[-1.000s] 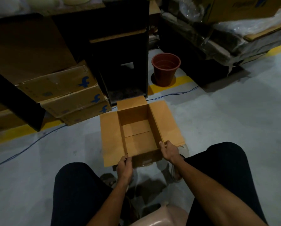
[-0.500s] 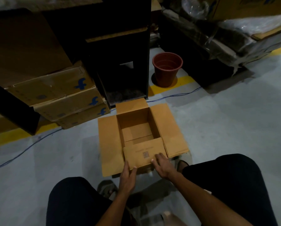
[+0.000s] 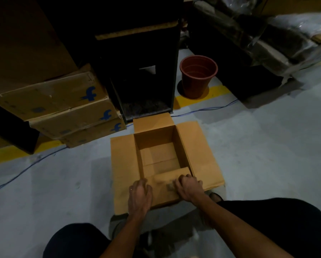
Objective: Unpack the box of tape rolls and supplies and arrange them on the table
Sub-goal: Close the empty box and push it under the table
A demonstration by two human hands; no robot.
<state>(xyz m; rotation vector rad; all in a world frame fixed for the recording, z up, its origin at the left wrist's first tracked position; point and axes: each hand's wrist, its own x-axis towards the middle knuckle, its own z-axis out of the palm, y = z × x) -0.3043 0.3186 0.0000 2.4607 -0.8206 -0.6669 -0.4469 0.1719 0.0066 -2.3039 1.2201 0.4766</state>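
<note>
box: plain cardboard box (image 3: 161, 155) sitting on the grey floor (image 3: 258, 155), open on top, nothing visible inside but bare cardboard bottom
flaps: left, right and far flaps are folded outward; the near flap (image 3: 165, 185) is tipped in over the box's near edge
left hand: left hand (image 3: 139, 194) at the box's near-left corner, fingers loosely curled onto the near flap's left edge, looks like it's gripping it
right hand: right hand (image 3: 188, 187) on the right part of that same flap, fingers curled down on it; kinda blurry, so can't tell if it's pinching or just pressing
person: seated just this side of the box, dark-trousered knees (image 3: 286, 220) either side
pot: terracotta-coloured pot (image 3: 198, 75) beyond the box, off to its right, on a yellow floor line (image 3: 215, 92)
stack: flat cartons (image 3: 63, 107) with blue logos, beyond the box to its left
cabinet: dark cabinet (image 3: 143, 71) right behind the far flap
cable: thin blue cable (image 3: 202, 109) along the floor behind the box
</note>
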